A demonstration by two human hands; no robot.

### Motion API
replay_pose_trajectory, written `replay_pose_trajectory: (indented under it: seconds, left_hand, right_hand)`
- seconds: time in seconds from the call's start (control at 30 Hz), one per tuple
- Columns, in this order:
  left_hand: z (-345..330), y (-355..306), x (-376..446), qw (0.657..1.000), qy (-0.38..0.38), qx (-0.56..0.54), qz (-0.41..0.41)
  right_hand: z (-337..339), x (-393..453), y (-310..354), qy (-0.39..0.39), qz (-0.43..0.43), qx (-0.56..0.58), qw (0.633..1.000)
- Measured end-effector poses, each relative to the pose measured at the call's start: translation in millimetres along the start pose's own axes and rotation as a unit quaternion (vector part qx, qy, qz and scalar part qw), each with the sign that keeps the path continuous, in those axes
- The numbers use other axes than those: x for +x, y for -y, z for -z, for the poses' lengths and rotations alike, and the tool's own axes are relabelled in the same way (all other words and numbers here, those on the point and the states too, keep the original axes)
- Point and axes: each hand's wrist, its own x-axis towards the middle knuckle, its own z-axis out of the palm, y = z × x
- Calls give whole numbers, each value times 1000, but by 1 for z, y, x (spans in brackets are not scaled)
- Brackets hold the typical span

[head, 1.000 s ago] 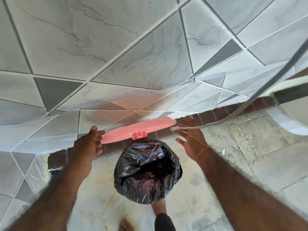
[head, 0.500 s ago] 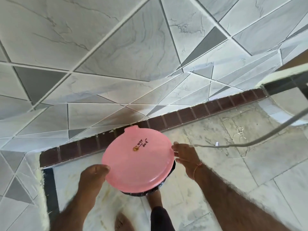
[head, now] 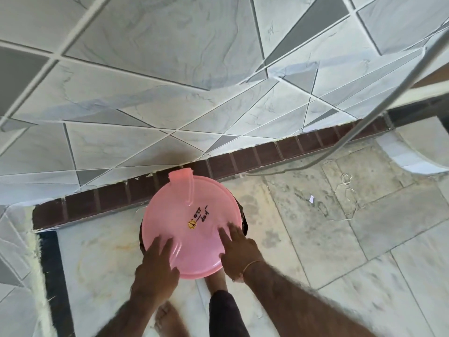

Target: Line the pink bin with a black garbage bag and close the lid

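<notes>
Closing step in hand — the pink lid [head: 192,224] lies flat over the bin, which it hides almost entirely; only a sliver of the black garbage bag [head: 243,223] shows past the lid's edge just beyond the right hand's fingertips, and a darker strip at the edge by the left hand is probably bag or bin wall, cannot tell which; left hand [head: 158,266] rests palm-down with fingers spread on the near-left part of the lid, gripping nothing; right hand [head: 239,251] likewise flat and spread on the near-right part, thin bracelet at the wrist, fingers slightly blurred; the two hands sit apart from each other, both pressing on the lid rather than clamped around it; the lid's hinge tab [head: 181,173] is on the far side from the hands, close against the brown brick skirting [head: 245,158] at the foot of the tiled wall [head: 170,81]; bin stands on the marble floor [head: 340,227] directly ahead of the person's bare feet [head: 167,319]; lining looks done, judging by the bag edge pinched under the rim; next move likely calls for even downward pressure round the near rim until the lid seats — then lift both hands clear; whether the lid is fully seated cannot be told from here; risk is bag bunching under the rim and holding the lid up.
</notes>
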Motion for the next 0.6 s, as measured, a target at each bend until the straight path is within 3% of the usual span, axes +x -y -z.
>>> replay_pose_trajectory:
  seconds: [0.13,0.23,0.5,0.6]
  left_hand:
    - [-1,3,0,999,22,40,-13]
    - [9,1,2,999,24,31,-4]
    - [90,-31,-23,995,-68,60,-36]
    - [128,-40,-51,985,-123,85,-83]
  right_hand:
    - [2,1,1,34,-9,-9,999]
    - [15,0,5,18,-1,-22,1000]
    - [90,-41,45,-126,51,-4,991]
    - [123,-75,70,-187,78,23,979]
